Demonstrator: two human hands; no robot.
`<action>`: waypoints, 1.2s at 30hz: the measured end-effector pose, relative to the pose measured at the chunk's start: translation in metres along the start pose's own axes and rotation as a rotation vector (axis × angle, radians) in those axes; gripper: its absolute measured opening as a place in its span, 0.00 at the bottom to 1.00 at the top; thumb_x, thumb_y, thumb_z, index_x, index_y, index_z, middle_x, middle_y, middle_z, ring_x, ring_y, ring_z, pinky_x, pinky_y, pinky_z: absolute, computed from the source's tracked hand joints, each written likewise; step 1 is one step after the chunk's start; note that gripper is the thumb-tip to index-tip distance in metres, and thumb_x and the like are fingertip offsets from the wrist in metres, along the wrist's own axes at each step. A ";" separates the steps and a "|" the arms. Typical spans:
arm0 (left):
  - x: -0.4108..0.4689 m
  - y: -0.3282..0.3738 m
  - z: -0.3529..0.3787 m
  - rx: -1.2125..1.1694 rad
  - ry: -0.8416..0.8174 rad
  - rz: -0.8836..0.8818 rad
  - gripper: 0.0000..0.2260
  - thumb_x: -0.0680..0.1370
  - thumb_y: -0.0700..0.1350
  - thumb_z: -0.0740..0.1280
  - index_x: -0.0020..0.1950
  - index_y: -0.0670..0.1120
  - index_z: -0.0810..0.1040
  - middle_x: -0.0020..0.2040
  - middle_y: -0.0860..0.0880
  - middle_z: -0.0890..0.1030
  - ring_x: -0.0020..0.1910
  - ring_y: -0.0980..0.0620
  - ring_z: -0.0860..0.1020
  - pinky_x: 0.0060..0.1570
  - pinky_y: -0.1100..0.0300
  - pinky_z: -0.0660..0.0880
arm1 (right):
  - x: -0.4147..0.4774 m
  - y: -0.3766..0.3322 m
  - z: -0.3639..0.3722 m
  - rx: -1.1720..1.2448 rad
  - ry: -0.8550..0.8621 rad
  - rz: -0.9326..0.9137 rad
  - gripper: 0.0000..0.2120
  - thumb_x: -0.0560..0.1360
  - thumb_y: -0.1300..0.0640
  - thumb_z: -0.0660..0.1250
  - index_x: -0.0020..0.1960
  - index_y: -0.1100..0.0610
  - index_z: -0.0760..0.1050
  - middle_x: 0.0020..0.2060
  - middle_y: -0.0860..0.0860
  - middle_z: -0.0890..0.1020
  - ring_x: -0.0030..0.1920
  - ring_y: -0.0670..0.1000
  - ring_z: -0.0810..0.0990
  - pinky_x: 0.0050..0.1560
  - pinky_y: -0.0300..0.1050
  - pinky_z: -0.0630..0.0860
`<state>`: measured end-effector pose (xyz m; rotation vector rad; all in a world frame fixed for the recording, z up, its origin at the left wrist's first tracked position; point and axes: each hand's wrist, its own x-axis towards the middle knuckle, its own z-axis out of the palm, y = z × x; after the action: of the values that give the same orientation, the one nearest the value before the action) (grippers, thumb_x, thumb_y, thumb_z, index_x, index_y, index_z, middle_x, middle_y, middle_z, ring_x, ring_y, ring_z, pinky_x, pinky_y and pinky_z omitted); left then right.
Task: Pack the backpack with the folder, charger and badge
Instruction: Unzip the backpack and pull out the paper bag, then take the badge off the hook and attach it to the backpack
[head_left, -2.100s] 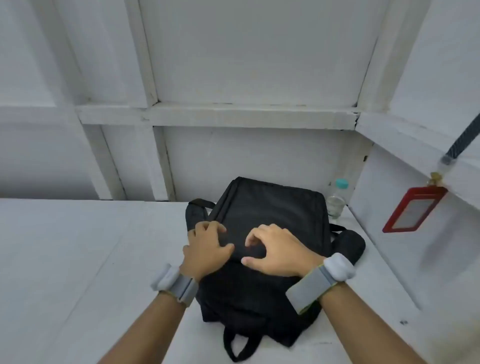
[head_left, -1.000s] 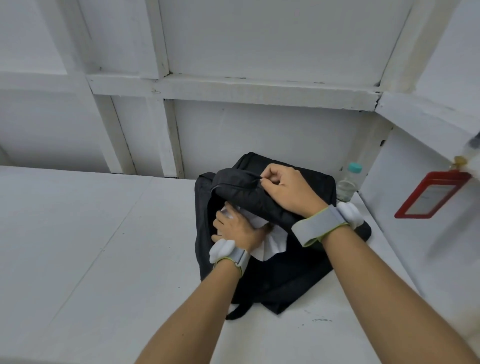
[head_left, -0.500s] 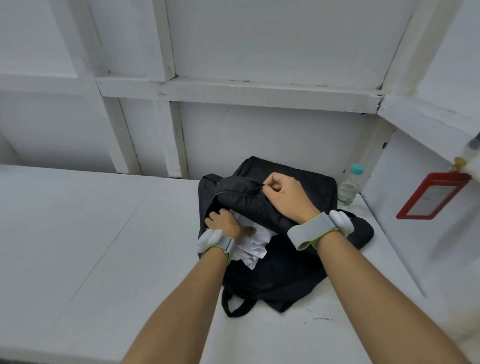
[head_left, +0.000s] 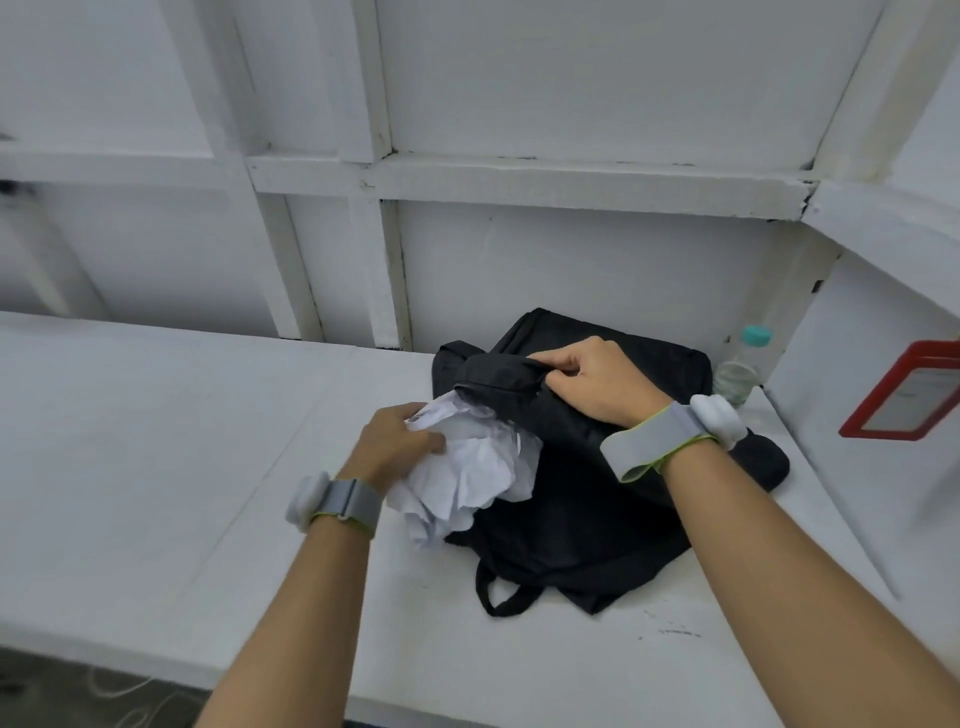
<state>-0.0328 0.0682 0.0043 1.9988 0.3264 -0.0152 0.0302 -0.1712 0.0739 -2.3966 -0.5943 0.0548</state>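
A black backpack (head_left: 582, 525) lies flat on the white counter (head_left: 156, 441), its opening turned to the left. My right hand (head_left: 597, 384) pinches the lifted top flap (head_left: 498, 379) of the backpack and holds it up. My left hand (head_left: 395, 441) grips a wad of crumpled white paper (head_left: 467, 478) that hangs halfway out of the opening, over the counter. A red badge holder (head_left: 914, 395) hangs at the right wall. No folder or charger is in view.
A clear water bottle (head_left: 740, 369) with a teal cap stands behind the backpack in the right corner. White framed wall panels close off the back and right side. The counter's front edge runs along the bottom left, dark floor below.
The backpack's flap was opened and lifted by my right hand. My left hand went into the opening, took the crumpled paper and has drawn it out to the left.
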 end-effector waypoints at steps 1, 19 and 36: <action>-0.006 -0.004 -0.012 -0.013 -0.006 0.004 0.11 0.67 0.42 0.70 0.48 0.50 0.81 0.45 0.47 0.82 0.43 0.47 0.79 0.46 0.52 0.79 | 0.004 0.000 0.001 -0.031 0.021 0.007 0.19 0.73 0.59 0.61 0.58 0.42 0.81 0.51 0.44 0.86 0.56 0.46 0.82 0.64 0.45 0.75; -0.064 -0.084 -0.092 -0.266 0.451 -0.048 0.16 0.72 0.33 0.68 0.57 0.46 0.79 0.51 0.47 0.83 0.45 0.53 0.80 0.39 0.62 0.75 | 0.025 0.004 0.026 -0.116 -0.051 0.098 0.19 0.72 0.54 0.60 0.58 0.40 0.80 0.55 0.46 0.84 0.60 0.53 0.79 0.65 0.55 0.74; -0.003 -0.050 -0.010 0.475 0.644 0.118 0.21 0.69 0.40 0.70 0.61 0.49 0.76 0.56 0.47 0.77 0.56 0.42 0.73 0.54 0.49 0.68 | 0.001 0.007 0.065 0.091 -0.431 0.052 0.11 0.77 0.50 0.68 0.59 0.45 0.78 0.49 0.43 0.85 0.44 0.43 0.85 0.50 0.41 0.77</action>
<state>-0.0485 0.0965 -0.0350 2.4544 0.6587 0.6947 0.0218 -0.1368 0.0195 -2.3203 -0.7052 0.6192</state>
